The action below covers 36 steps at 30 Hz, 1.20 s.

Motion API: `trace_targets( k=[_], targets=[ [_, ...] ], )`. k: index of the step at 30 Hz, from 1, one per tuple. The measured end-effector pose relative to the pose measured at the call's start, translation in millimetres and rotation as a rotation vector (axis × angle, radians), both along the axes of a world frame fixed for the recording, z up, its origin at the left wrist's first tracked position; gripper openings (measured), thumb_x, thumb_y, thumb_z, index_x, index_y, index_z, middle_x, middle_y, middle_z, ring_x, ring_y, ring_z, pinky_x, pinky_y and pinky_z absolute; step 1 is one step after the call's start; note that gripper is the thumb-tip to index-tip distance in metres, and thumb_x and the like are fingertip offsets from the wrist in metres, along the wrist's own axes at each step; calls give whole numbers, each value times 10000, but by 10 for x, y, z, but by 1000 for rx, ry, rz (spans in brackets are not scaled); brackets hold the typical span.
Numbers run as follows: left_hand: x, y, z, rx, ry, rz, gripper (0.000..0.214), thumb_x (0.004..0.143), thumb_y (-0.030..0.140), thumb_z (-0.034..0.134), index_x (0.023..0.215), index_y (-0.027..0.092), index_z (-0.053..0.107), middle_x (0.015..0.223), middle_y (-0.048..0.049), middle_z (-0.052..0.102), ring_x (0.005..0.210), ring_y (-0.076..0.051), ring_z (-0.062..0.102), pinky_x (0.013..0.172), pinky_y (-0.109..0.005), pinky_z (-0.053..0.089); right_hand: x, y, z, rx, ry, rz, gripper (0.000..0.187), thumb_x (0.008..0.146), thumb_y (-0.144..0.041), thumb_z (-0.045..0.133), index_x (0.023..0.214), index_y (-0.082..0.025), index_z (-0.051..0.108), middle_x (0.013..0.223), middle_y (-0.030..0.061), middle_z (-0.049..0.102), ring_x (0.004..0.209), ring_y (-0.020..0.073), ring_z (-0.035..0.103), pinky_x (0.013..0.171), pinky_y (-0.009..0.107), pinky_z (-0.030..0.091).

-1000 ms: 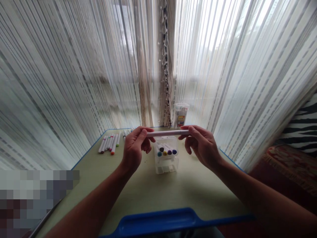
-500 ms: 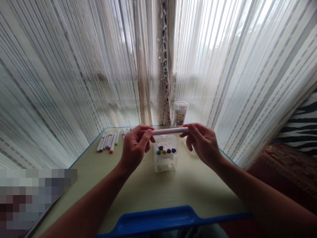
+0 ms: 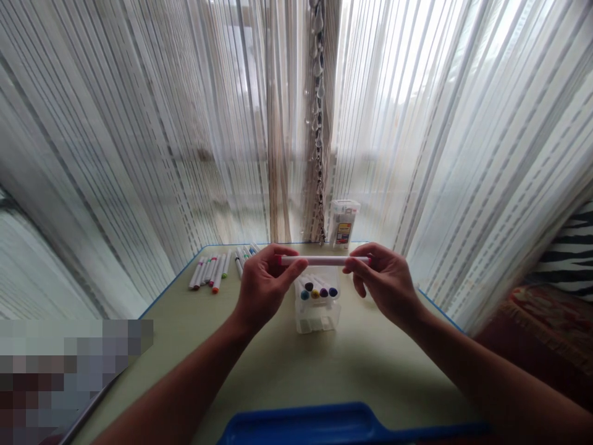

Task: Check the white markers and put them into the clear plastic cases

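Note:
A white marker [image 3: 324, 261] with pinkish-red ends is held level in front of me, above the table. My left hand [image 3: 269, 278] pinches its left end between thumb and fingers. At the other end, the fingers of my right hand [image 3: 384, 275] are closed on the marker too. Below and behind it stands a clear plastic case [image 3: 317, 318] with several white markers in it; their end tips [image 3: 315, 293] show dark, teal, yellow, purple and blue. The upper part of the case is partly hidden by the marker and my hands.
Several white markers with coloured ends [image 3: 210, 272] lie at the table's left; another group [image 3: 244, 256] is half hidden behind my left hand. A tall clear container with a label [image 3: 343, 228] stands at the back, near the curtain [image 3: 222, 154]. A blue tray edge [image 3: 301, 423] lines the front.
The marker, earlier plain white in view with a cap seam near my right hand, now shows pinkish-red at both ends. My hands' grip along it has shifted, and the whole view has moved slightly.

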State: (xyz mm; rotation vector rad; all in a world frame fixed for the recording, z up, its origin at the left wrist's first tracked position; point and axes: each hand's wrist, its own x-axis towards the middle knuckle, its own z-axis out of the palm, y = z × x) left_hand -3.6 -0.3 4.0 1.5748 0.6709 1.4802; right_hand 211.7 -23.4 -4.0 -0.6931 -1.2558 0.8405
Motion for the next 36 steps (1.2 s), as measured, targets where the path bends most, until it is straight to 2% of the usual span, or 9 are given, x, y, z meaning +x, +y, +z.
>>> trace_targets(
  k=[4, 12, 31, 36],
  targets=[
    [6, -7, 26, -2, -36, -41, 234, 785, 311, 802, 888, 126, 701, 622, 6, 623, 417, -45, 445, 370, -169, 325, 10, -7, -1, -35, 13, 62, 223, 768, -309, 837, 804, -173, 665, 663, 32, 734, 343, 79, 523, 302, 184, 367],
    [5, -23, 61, -33, -58, -46, 207, 790, 264, 790, 893, 107, 704, 608, -1, 640, 396, -57, 469, 354, -174, 330, 25, 7, -10, -58, 20, 92, 184, 800, -304, 813, 861, -166, 709, 691, 42, 750, 343, 75, 539, 302, 171, 378],
    [20, 7, 30, -88, -172, -108, 251, 876, 296, 659, 993, 77, 695, 685, -43, 673, 415, -50, 401, 371, -194, 367, -5, -24, 43, -72, 78, 63, 251, 865, -367, 730, 978, -143, 722, 794, 78, 771, 343, 64, 529, 301, 180, 400],
    [19, 2, 43, -58, -119, -78, 239, 866, 297, 678, 973, 84, 693, 660, -24, 656, 409, -50, 414, 369, -190, 367, 2, -17, 46, -59, 75, 62, 244, 847, -371, 750, 948, -150, 721, 778, 67, 767, 344, 69, 532, 297, 185, 400]
  ],
)
